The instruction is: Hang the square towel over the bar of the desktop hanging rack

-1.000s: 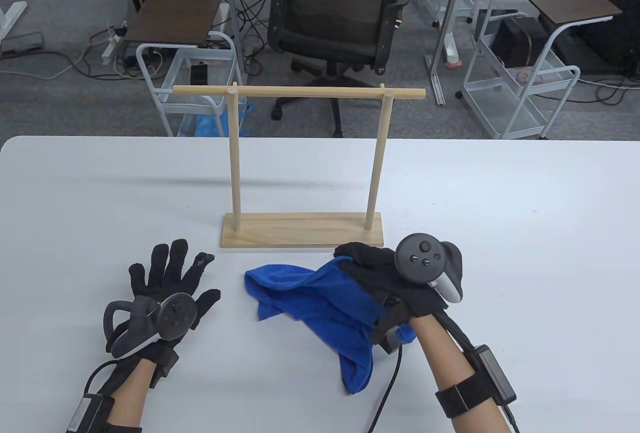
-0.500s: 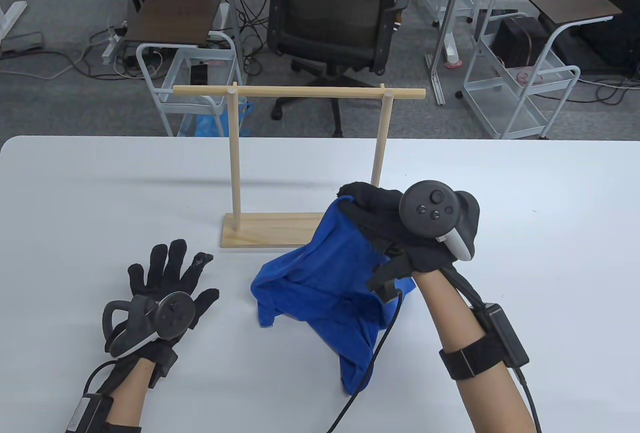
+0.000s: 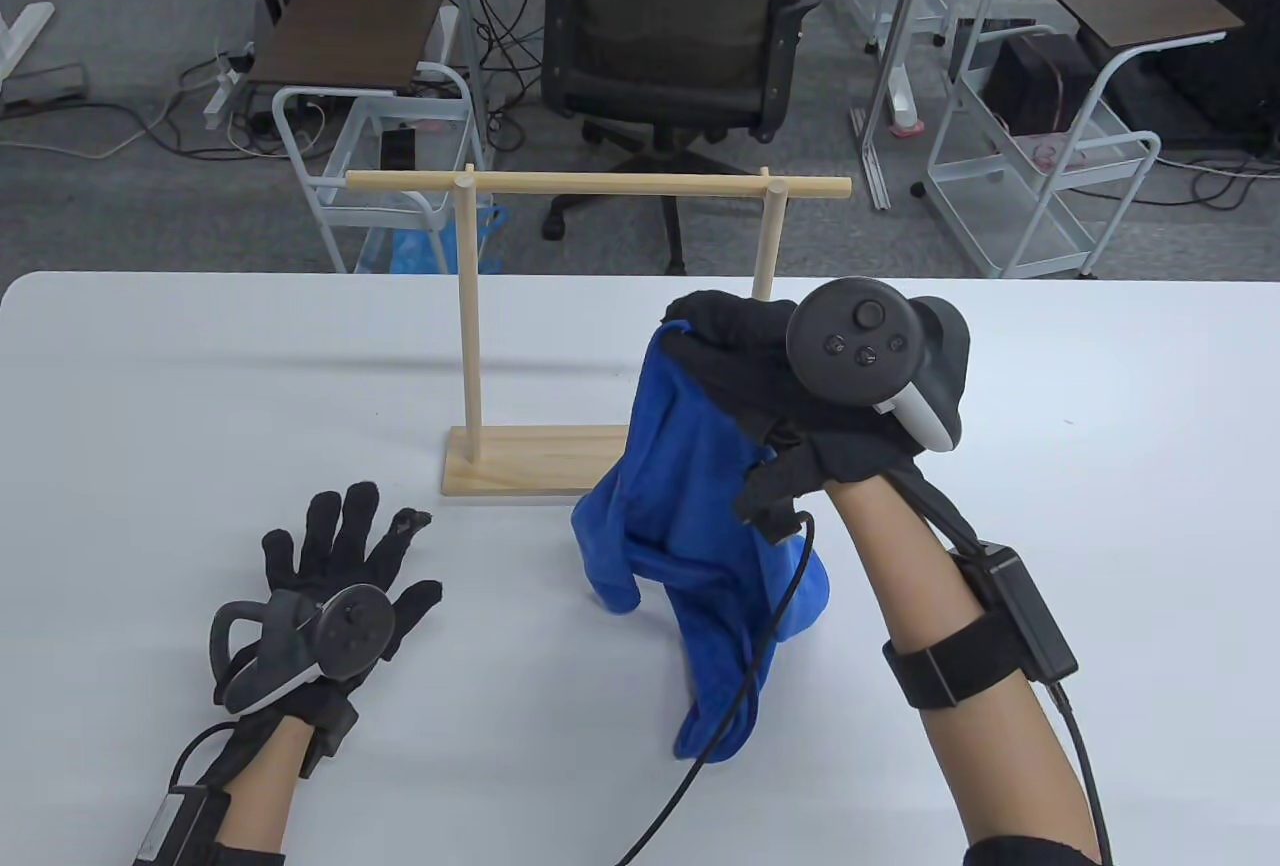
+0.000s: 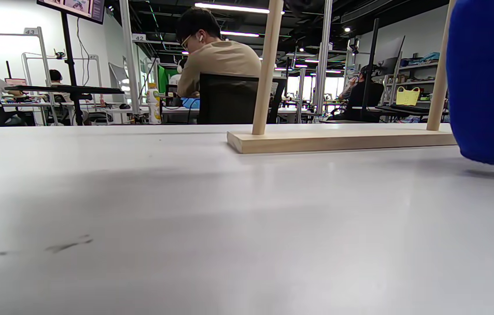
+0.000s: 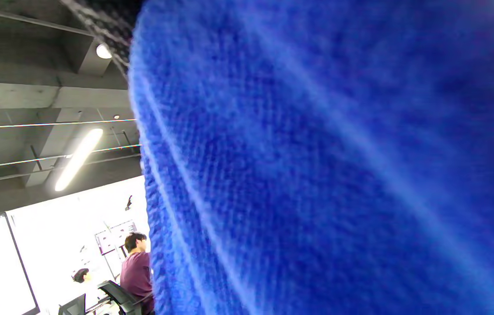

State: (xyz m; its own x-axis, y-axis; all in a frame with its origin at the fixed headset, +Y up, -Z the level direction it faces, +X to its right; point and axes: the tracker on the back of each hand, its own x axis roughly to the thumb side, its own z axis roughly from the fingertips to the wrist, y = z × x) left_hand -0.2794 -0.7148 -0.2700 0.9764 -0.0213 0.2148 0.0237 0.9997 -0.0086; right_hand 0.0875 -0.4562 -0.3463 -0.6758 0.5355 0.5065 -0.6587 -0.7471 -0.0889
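A blue square towel (image 3: pixel 690 496) hangs bunched from my right hand (image 3: pixel 745 346), which grips its top edge in front of the rack's right post. The wooden rack (image 3: pixel 600 186) stands at mid-table with its horizontal bar bare, above and behind the towel. The towel's lower end trails near the table. It fills the right wrist view (image 5: pixel 338 166) and shows at the right edge of the left wrist view (image 4: pixel 487 78). My left hand (image 3: pixel 340 546) lies flat on the table with fingers spread, left of the towel, holding nothing.
The rack's wooden base (image 3: pixel 530 461) lies on the white table (image 3: pixel 200 386), partly hidden by the towel. Beyond the table's far edge are an office chair (image 3: pixel 680 16), white carts (image 3: pixel 1040 196) and side tables. A cable (image 3: pixel 740 706) hangs from my right wrist across the towel.
My right hand has lifted the towel off the table, up and toward the rack, so it now hangs down from the grip. My left hand has stayed flat in place.
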